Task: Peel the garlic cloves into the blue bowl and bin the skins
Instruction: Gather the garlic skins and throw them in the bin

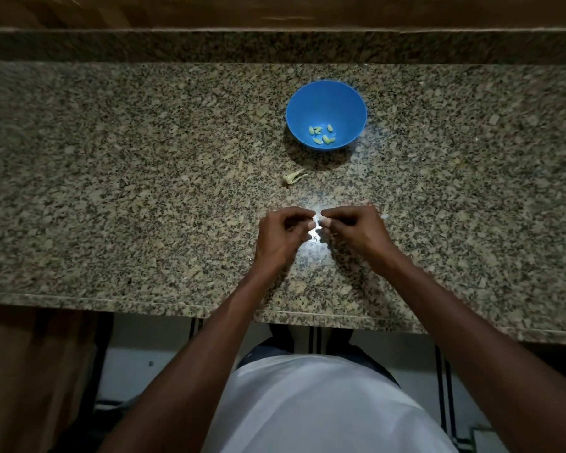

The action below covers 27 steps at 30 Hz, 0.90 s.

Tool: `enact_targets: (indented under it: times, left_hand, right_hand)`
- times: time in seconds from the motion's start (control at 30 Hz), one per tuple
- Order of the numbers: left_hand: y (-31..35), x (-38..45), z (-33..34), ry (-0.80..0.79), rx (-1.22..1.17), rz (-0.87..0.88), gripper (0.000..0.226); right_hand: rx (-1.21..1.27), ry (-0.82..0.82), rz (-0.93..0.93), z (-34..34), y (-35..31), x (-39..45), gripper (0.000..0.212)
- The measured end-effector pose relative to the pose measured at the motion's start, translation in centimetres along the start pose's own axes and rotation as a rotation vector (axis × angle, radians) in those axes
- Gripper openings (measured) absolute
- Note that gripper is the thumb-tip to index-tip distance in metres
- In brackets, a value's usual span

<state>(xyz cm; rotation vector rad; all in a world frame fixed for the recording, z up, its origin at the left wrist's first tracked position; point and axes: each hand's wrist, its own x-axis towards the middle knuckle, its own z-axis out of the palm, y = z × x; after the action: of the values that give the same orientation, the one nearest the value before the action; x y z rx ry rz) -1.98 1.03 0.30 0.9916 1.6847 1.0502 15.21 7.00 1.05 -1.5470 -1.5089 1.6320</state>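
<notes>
1. Worktop (111,191): speckled granite, running from a raised back ledge to the near edge where the person stands. It carries every item below.
2. Blue bowl (340,96): stands toward the back edge, a little right of centre, well apart from both hands. Several peeled cloves (322,135) lie in its bottom.
3. Loose skin (294,178): a pale, curled scrap on the bare stone between the bowl and the hands, nearer the bowl. No bin is in view.
4. Left hand (280,235): fingers curled inward, tips brought to the thumb and pointed right, toward the other hand.
5. Right hand (353,228): curled likewise, tips pointed left. The two sets of fingertips nearly meet above the near half of the worktop.
6. Garlic clove (317,221): a small pale object seen only in the gap between the fingertips, apparently pinched from both sides. Glare and blur hide its outline, so its long axis cannot be told, nor which hand holds it more firmly.
7. Judgement: peeling of this clove is under way. The bowl lies straight ahead of the pinch, slightly right, so the right hand is marginally nearer for the drop. The scrap on the stone has yet to be binned.
</notes>
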Motion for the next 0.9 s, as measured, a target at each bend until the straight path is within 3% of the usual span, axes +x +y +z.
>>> enact_targets:
  times: [0.27, 0.43, 0.57, 0.67, 0.73, 0.9]
  left_hand:
    - [0.6, -0.4, 0.3, 0.000, -0.017, 0.015, 0.014]
    - [0.8, -0.3, 0.4, 0.019, 0.021, -0.046, 0.019]
    - [1.3, -0.4, 0.2, -0.001, -0.100, -0.261, 0.009]
    - [1.7, -0.2, -0.4, -0.086, -0.286, -0.474, 0.010]
    - [1.8, 0.0, -0.8, -0.129, -0.323, -0.513, 0.011]
    - [0.4, 0.5, -1.2, -0.126, -0.309, -0.412, 0.016]
  right_hand:
    - [-0.197, 0.066, -0.112, 0.1, -0.4, -0.2, 0.014]
    - [-0.425, 0.165, -0.331, 1.5, -0.4, -1.1, 0.008]
    - [-0.686, 0.186, -0.539, 1.9, 0.4, -1.2, 0.012]
    - [-0.744, 0.162, -0.602, 2.0, 0.9, -1.1, 0.015]
    - [-0.659, 0.169, -0.547, 2.1, 0.6, -1.1, 0.012]
    - [-0.154, 0.106, -0.062, 1.8, -0.7, -0.4, 0.004]
